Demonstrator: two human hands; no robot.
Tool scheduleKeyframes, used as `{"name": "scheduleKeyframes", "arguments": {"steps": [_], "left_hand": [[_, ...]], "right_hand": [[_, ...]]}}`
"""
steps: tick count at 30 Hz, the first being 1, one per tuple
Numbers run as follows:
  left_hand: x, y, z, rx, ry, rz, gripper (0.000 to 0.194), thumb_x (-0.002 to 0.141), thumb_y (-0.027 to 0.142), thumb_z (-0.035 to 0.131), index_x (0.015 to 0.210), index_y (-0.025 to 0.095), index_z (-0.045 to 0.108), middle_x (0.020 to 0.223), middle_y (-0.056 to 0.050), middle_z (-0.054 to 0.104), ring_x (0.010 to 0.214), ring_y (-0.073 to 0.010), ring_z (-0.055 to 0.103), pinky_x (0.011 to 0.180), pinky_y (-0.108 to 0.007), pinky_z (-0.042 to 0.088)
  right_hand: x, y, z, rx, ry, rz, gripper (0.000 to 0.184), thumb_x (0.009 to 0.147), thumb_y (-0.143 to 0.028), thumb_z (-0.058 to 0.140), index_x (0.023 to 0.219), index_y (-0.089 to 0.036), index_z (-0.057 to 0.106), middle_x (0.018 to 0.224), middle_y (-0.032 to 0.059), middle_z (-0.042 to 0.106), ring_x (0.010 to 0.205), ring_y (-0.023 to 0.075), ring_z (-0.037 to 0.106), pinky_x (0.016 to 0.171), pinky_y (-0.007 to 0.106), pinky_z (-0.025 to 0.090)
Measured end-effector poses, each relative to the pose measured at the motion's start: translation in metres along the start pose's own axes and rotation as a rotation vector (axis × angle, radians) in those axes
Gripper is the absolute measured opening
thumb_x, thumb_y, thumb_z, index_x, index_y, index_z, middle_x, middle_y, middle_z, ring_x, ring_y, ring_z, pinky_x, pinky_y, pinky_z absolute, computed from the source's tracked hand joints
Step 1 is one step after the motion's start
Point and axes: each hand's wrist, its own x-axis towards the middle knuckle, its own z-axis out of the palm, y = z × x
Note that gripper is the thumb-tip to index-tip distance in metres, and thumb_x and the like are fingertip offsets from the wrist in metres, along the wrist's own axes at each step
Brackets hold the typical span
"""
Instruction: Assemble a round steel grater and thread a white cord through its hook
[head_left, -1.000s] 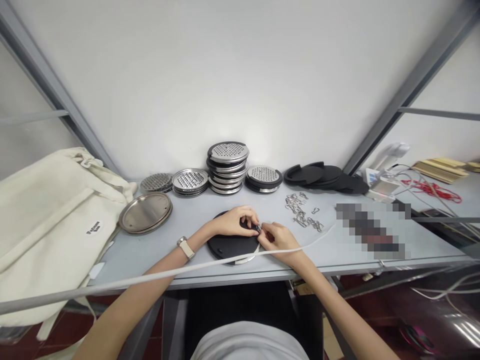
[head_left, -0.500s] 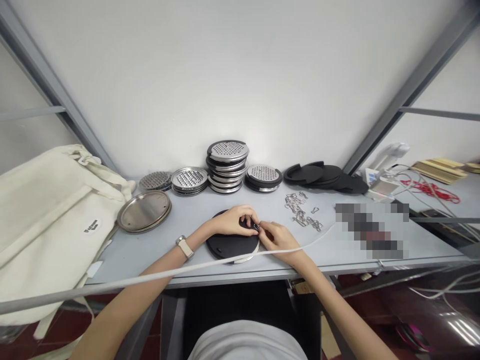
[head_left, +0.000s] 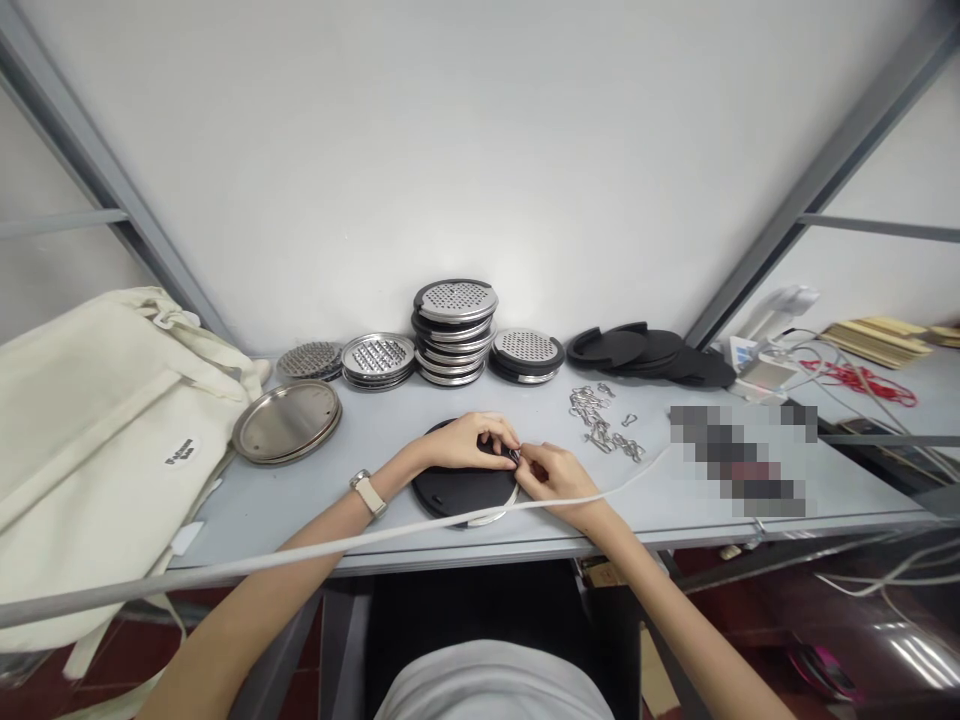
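A round black disc (head_left: pixel 457 490) with a silvery rim at its right front lies flat near the table's front edge. Over its far right side, my left hand (head_left: pixel 476 441) is closed, thumb and fingertips pinching a small metal clip (head_left: pixel 515 456). From the right, my right hand (head_left: pixel 553 474) meets it at the disc's edge, its fingers also pinched around the clip. The fingers cover most of the clip, so how it sits on the disc cannot be made out. Loose metal clips (head_left: pixel 600 425) lie in a pile to the right.
Behind stand a tall stack of round graters (head_left: pixel 455 330) and lower stacks (head_left: pixel 379 358). Plain metal discs (head_left: pixel 285 420) lie left, black holders (head_left: pixel 652 352) back right. A cream bag (head_left: pixel 112 450) fills the left edge. A white cable (head_left: pixel 300 550) crosses before my wrists.
Both hands stay at the same spot on the disc. My right fingers have shifted very slightly around the clip.
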Motion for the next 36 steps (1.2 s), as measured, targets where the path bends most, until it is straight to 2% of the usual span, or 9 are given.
{"name": "scheduleKeyframes", "arguments": {"steps": [36], "left_hand": [[0.0009,-0.0013,0.0009,-0.007,0.011,-0.016,0.020,0.074,0.026,0.067,0.090,0.013,0.065,0.098,-0.008,0.059,0.077,-0.0112,0.057,0.074,-0.026,0.047]], "right_hand": [[-0.0006,-0.0025,-0.0022,0.008,-0.006,-0.015,0.021,0.082,-0.020,0.043,0.061,-0.020,0.043,0.054,-0.0035,0.043,0.053,0.0112,0.043,0.054,0.022,0.031]]}}
